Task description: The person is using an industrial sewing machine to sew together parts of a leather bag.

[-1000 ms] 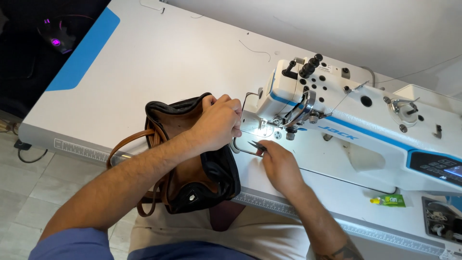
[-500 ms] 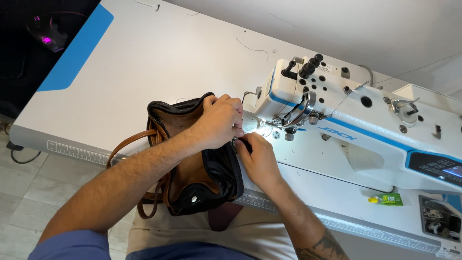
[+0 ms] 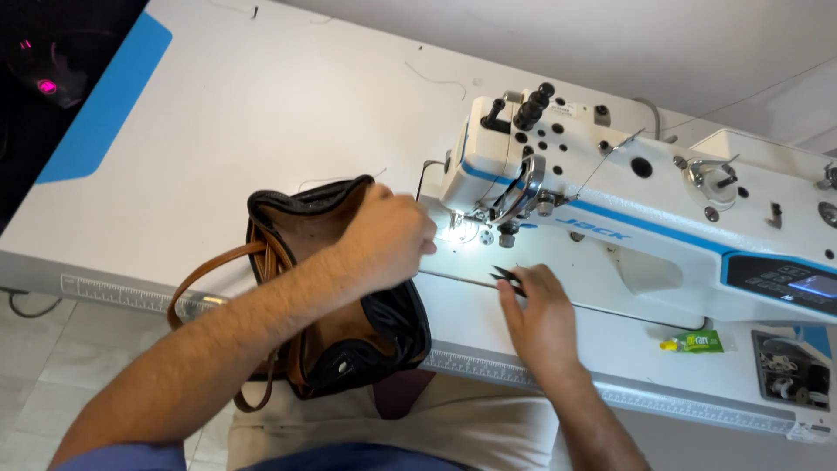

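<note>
Sitting at the long white work table [image 3: 261, 113], I look down at the big white and blue sewing machine [image 3: 628, 218] that stands on it. Everything else I tell from that machine.

Just left of the machine's needle end is the black and brown leather bag [image 3: 349, 349]. It lies open, half on the table edge and half over my lap. Its brown strap [image 3: 205, 275] loops out on the side far from the machine.

My left hand [image 3: 384, 240] is curled tight on the top rim of the bag and pushes that rim close to the bright spot under the needle. The rim is near the needle, but I cannot tell if it is under it.

My right hand [image 3: 540, 318] lies on the flat bed in front of the machine. Its fingertips pinch the small black thread snips [image 3: 506, 277], which point toward the needle.

A little green tube [image 3: 693, 342] lies in front of the machine, further right.

I think this is the thread trimming part, with the bag held ready at the needle. A next move would need the snips kept clear of the leather and my left hand holding the rim steady.
</note>
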